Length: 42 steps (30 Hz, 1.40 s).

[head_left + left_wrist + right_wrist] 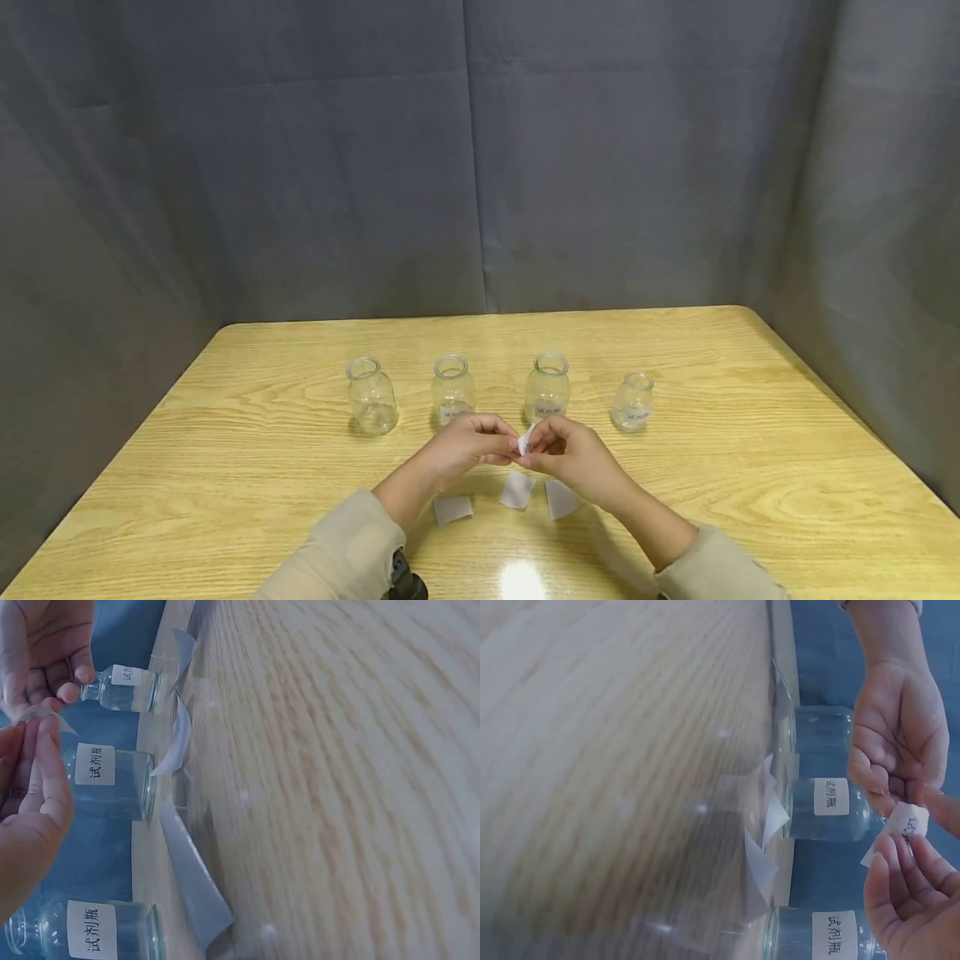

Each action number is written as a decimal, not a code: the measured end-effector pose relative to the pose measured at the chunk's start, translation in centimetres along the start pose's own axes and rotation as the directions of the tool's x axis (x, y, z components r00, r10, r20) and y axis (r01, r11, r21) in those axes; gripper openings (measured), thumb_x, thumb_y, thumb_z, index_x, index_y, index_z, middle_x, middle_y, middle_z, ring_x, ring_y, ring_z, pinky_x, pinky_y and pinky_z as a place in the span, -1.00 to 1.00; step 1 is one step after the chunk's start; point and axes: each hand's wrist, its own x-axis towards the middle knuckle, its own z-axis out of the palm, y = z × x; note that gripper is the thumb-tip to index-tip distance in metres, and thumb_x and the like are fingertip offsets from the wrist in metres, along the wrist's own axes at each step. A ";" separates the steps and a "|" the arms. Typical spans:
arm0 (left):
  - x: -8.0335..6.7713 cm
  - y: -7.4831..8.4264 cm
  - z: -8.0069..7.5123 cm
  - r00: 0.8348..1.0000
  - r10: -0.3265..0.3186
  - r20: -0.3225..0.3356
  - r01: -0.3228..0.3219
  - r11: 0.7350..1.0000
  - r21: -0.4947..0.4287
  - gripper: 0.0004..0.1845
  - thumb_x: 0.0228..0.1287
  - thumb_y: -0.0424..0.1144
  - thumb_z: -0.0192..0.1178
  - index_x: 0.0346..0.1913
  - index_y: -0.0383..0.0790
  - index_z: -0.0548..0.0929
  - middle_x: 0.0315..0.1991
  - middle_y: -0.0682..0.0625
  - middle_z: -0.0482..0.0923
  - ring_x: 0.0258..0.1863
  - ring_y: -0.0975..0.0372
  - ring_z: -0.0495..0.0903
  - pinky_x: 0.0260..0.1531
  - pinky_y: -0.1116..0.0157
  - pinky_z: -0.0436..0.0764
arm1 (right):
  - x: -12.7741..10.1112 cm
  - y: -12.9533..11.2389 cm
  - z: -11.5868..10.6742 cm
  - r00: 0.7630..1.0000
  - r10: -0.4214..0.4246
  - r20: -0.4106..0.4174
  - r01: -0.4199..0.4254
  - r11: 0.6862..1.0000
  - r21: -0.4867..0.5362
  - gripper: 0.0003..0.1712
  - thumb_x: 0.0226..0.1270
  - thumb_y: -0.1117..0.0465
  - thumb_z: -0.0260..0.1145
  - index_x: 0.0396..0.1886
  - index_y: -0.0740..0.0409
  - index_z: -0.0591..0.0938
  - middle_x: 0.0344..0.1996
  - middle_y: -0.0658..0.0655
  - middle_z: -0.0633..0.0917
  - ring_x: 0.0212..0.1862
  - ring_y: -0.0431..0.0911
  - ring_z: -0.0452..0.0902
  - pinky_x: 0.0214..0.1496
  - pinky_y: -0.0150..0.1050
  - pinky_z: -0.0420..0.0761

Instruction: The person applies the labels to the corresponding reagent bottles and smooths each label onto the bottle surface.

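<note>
My left hand (pixel 468 446) and right hand (pixel 573 458) meet in front of the jars, and both pinch a small white sticker label (pixel 525 442) between thumb and fingers. Dark handwriting-like characters show on this label (pixel 909 822) in the right wrist view, partly covered by fingertips. Beyond the hands stand glass jars in a row. A jar (pixel 372 396) at the far left shows no label. White labels are on the second jar (pixel 452 383), the third jar (pixel 547 385) and the smaller jar (pixel 633 400) at the right.
Below the hands lie three pieces of white paper: a left piece (pixel 453 509), a middle piece (pixel 517 489) and a right piece (pixel 560 498). They look curled in the left wrist view. A wooden table (pixel 225 483) carries everything, with a grey curtain (pixel 337 183) behind.
</note>
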 end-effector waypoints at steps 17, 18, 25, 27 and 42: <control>-0.3 0.1 0.4 1.000 -0.026 -0.012 0.027 0.991 0.131 -0.80 0.23 -0.37 0.10 -0.24 -0.53 0.57 -0.35 -0.10 0.65 -0.30 0.25 0.61 -0.13 0.28 0.59 | 0.0 0.3 0.6 0.998 -0.056 0.016 0.058 0.993 -0.098 -0.81 0.16 0.27 0.29 -0.37 0.30 0.46 -0.45 0.07 0.52 -0.41 -0.17 0.42 -0.37 -0.45 0.48; -0.3 0.1 0.4 1.000 -0.025 -0.008 0.026 0.990 0.137 -0.79 0.23 -0.36 0.10 -0.24 -0.52 0.57 -0.34 -0.11 0.66 -0.30 0.25 0.62 -0.13 0.28 0.58 | 0.1 0.3 0.5 0.998 -0.057 0.023 0.059 0.994 -0.088 -0.81 0.17 0.27 0.28 -0.36 0.30 0.46 -0.45 0.07 0.53 -0.40 -0.16 0.42 -0.35 -0.44 0.49; -0.3 0.1 0.1 1.000 -0.019 -0.005 0.019 0.993 0.117 -0.79 0.23 -0.38 0.11 -0.23 -0.54 0.54 -0.35 -0.06 0.63 -0.30 0.23 0.63 -0.13 0.26 0.59 | 0.3 0.5 0.4 0.999 -0.030 0.031 0.030 1.000 -0.005 -0.92 0.23 0.41 0.15 -0.30 0.35 0.45 -0.43 0.11 0.50 -0.36 -0.12 0.44 -0.29 -0.34 0.54; -0.4 -0.1 0.1 1.000 -0.022 -0.017 0.024 0.995 0.098 -0.81 0.23 -0.40 0.10 -0.25 -0.55 0.53 -0.36 -0.03 0.61 -0.31 0.23 0.62 -0.13 0.25 0.59 | 0.3 0.6 0.4 0.999 -0.021 0.026 0.021 1.000 0.023 -0.89 0.22 0.45 0.12 -0.25 0.37 0.45 -0.43 0.11 0.49 -0.37 -0.12 0.44 -0.29 -0.31 0.56; -0.9 -0.7 -0.9 0.995 -0.062 -0.082 0.065 0.997 0.032 -0.97 0.11 -0.46 0.11 -0.41 -0.35 0.47 -0.42 0.00 0.45 -0.45 0.29 0.46 -0.33 0.39 0.51 | 0.9 0.5 -0.1 0.988 -0.057 0.141 0.059 0.998 -0.007 -0.76 0.17 0.25 0.29 -0.20 0.29 0.55 -0.33 0.13 0.65 -0.26 -0.14 0.54 -0.21 -0.35 0.56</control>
